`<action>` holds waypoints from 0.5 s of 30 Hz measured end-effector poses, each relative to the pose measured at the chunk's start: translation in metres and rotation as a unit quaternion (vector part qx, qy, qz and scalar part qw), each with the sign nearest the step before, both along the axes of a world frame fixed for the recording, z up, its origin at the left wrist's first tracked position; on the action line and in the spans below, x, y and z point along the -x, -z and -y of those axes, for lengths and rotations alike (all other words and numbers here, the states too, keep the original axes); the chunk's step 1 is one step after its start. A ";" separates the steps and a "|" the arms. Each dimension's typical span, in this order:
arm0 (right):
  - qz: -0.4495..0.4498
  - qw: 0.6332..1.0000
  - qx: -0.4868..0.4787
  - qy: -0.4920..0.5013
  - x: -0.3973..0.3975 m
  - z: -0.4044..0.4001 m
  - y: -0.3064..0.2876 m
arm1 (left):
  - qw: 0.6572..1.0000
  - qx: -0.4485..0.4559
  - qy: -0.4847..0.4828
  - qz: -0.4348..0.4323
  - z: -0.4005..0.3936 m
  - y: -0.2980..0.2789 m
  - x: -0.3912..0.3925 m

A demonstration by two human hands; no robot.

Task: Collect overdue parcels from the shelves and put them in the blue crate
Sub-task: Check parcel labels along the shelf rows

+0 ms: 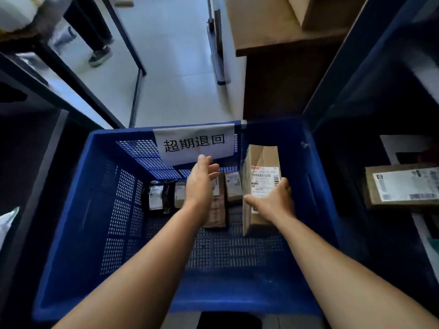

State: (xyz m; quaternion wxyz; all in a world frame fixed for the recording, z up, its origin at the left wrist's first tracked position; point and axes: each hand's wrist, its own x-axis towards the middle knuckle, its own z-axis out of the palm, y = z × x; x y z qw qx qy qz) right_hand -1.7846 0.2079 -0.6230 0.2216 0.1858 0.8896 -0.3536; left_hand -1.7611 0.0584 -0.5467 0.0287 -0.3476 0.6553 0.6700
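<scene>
Right hand [273, 200] grips a tall brown cardboard parcel [260, 186] inside the perforated blue plastic crate [114, 210], left hand [202, 181] open and empty; small parcels [180, 194] already lie at twelve o'clock, more likely remain shelved.

Both bare forearms outstretched, left hand [202, 181] open — right hand [273, 200] in closed grip

White paper sign [194, 143] on the far wall of the blue crate [78, 210] reads 超期退回 in black. Shipping label [264, 184] on the upright brown parcel [261, 157] carries barcodes; its print is illegible.
</scene>
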 end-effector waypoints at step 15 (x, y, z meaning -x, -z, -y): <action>0.035 0.997 -0.068 0.014 0.066 0.017 0.284 | 0.996 0.027 0.067 0.043 0.032 0.230 0.059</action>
